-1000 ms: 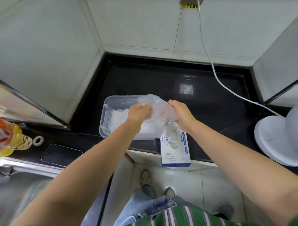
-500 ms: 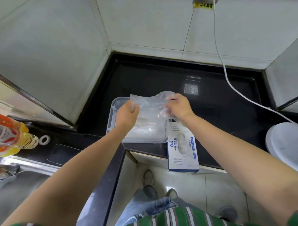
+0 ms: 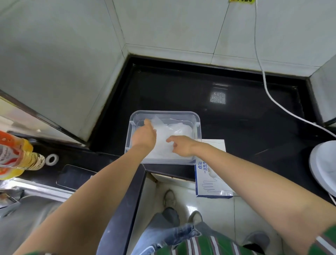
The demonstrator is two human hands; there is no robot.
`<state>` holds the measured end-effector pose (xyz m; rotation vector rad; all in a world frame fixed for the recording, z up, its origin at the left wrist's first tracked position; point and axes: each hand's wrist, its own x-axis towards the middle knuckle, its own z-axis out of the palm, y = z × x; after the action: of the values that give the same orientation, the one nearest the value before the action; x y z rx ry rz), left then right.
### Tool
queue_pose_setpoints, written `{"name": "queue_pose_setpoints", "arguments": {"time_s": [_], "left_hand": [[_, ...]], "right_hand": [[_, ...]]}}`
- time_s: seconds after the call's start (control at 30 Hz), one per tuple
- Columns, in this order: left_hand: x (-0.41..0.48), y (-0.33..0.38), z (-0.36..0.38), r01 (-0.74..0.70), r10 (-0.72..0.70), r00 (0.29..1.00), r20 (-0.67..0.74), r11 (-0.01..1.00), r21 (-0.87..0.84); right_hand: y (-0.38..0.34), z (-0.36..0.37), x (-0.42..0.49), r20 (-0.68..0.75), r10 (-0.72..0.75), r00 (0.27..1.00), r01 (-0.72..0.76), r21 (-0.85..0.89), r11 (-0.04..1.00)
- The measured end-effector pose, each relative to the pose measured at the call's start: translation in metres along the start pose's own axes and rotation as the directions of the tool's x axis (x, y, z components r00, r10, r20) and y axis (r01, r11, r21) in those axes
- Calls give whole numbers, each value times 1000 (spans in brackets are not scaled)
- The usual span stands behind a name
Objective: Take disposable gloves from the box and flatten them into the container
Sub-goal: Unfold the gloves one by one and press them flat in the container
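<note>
Head view, clear container [image 3: 198, 127] holding gloves [image 3: 179, 129] — left hand [image 3: 144, 136] grip unclear, right hand [image 3: 182, 148] released, pressing them

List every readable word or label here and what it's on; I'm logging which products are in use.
"一次性手": glove box, blue print, the rest hidden.
"点" plus an unclear second character: same box, larger print.
Bottle label: blurred, unreadable.
Yellow wall sign: cut off, unreadable.
</note>
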<state>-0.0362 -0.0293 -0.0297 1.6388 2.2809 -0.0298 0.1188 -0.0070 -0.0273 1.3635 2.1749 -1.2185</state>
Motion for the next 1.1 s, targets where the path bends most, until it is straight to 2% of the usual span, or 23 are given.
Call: {"name": "queue_pose_setpoints", "arguments": {"time_s": [0.1, 0.17, 0.2, 0.23, 0.3, 0.33, 0.4, 0.47, 0.5, 0.57, 0.67, 0.77, 0.9, 0.97, 1.03, 1.1], "left_hand": [[-3, 1, -3, 35, -33, 999, -38, 999, 40], [-4, 4, -3, -55, 94, 981, -167, 973, 226], [-3, 6, -3, -126, 189, 953, -237, 958, 257], [-2, 10, -4, -202, 258, 936, -238, 951, 235], [1, 16, -1, -284, 296, 950, -99, 951, 118], [1, 16, 1, -254, 252, 967, 32, 966, 54], [2, 12, 8, -182, 164, 933, 320, 983, 29], [4, 3, 17, -148, 122, 874, 469, 989, 18], [5, 0, 21, -132, 107, 862, 495, 991, 16], [7, -3, 25, -110, 85, 854, 512, 994, 18], [7, -1, 29, -119, 89, 854, 513, 993, 24], [9, -4, 34, -147, 103, 852, 513, 988, 45], [10, -8, 38, -199, 124, 857, 500, 975, 99], [11, -9, 38, -207, 126, 855, 503, 973, 107], [12, -8, 35, -179, 112, 861, 495, 980, 89], [11, -5, 28, -141, 101, 897, 431, 988, 61]], "right_hand": [[-2, 3, 5, 91, 48, 995, -47, -10, 999], [-4, 5, 8, 122, 54, 991, -52, -21, 998], [-5, 6, 10, 143, 55, 988, -51, -37, 998], [-4, 7, 12, 163, 59, 985, -51, -53, 997], [-1, 10, 18, 181, 68, 981, -56, -71, 996], [0, 11, 19, 164, 68, 984, -59, -63, 996], [3, 10, 19, 20, 23, 1000, -24, 13, 1000], [2, 9, 16, -205, -48, 978, 78, 141, 987], [1, 8, 15, -269, -63, 961, 116, 184, 976], [1, 8, 14, -238, -64, 969, 106, 171, 979], [4, 11, 17, -47, 108, 993, -104, 81, 991], [3, 12, 18, -114, 200, 973, -185, 133, 974], [0, 11, 17, 41, 313, 949, -315, 115, 942], [0, 9, 16, -7, 273, 962, -271, 85, 959], [2, 6, 17, -152, 184, 971, -171, 94, 981], [4, -3, 16, -305, 73, 949, -3, 223, 975]]}}
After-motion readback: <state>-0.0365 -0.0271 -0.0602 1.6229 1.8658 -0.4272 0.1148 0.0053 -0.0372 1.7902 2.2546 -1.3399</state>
